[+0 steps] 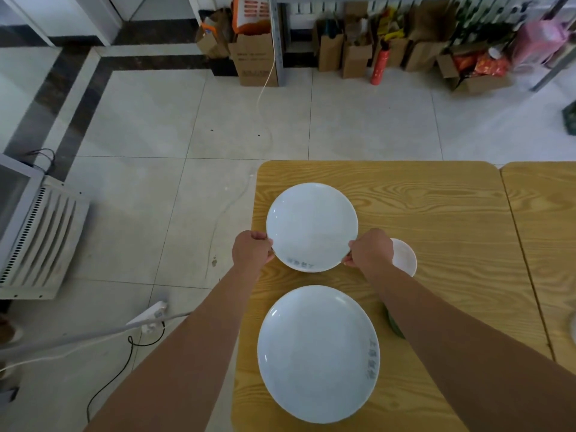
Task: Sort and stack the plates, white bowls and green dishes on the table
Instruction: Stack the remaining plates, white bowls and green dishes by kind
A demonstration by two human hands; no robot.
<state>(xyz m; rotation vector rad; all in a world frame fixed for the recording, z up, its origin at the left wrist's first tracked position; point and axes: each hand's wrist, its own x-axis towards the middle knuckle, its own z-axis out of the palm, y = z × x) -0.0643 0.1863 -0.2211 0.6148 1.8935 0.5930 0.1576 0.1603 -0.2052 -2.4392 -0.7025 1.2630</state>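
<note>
Two white plates lie on the wooden table (436,198). The far plate (311,226) is gripped on both sides: my left hand (252,249) holds its left rim and my right hand (371,251) holds its right rim. The near plate (318,353) rests flat close to the front edge, between my forearms. A small white bowl (405,255) sits just right of my right hand, partly hidden by it. A sliver of a green dish (394,325) shows under my right forearm, mostly hidden.
A second wooden table (542,229) adjoins on the right, with a white object (573,325) at the frame edge. Left of the table is tiled floor with a power strip (149,316), cables and a white appliance (37,238). Cardboard boxes line the far wall.
</note>
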